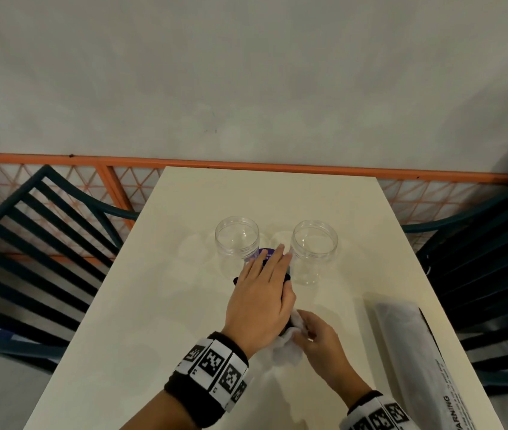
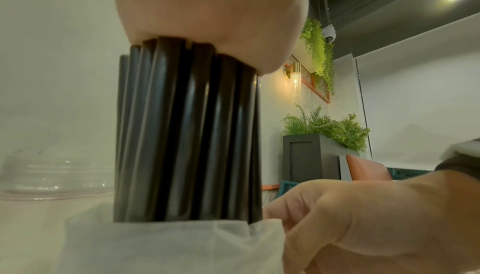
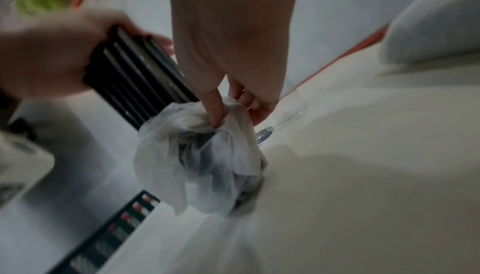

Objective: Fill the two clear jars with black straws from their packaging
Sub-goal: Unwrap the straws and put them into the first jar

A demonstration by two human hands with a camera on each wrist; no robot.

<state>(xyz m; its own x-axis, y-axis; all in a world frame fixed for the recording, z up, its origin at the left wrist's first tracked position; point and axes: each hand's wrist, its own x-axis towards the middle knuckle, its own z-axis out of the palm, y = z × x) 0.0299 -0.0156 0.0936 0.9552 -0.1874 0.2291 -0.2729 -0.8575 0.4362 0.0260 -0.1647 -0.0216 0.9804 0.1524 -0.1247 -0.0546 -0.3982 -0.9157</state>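
Two empty clear jars stand mid-table, the left jar (image 1: 237, 240) and the right jar (image 1: 314, 243). Between and in front of them lies a bundle of black straws (image 2: 187, 134), mostly hidden under my left hand (image 1: 262, 290) in the head view. That hand grips the bare bundle (image 3: 137, 79) from above, thumb on one side and fingers on the other. My right hand (image 1: 308, 332) pinches the crumpled white plastic wrapper (image 3: 202, 155) that still covers the bundle's near end. A purple label (image 1: 265, 252) shows at the far end.
A second long wrapped package (image 1: 411, 346) with warning print lies along the table's right edge (image 1: 451, 305). Dark green slatted chairs (image 1: 29, 243) stand on both sides of the table. An orange lattice rail and a grey wall close off the far side.
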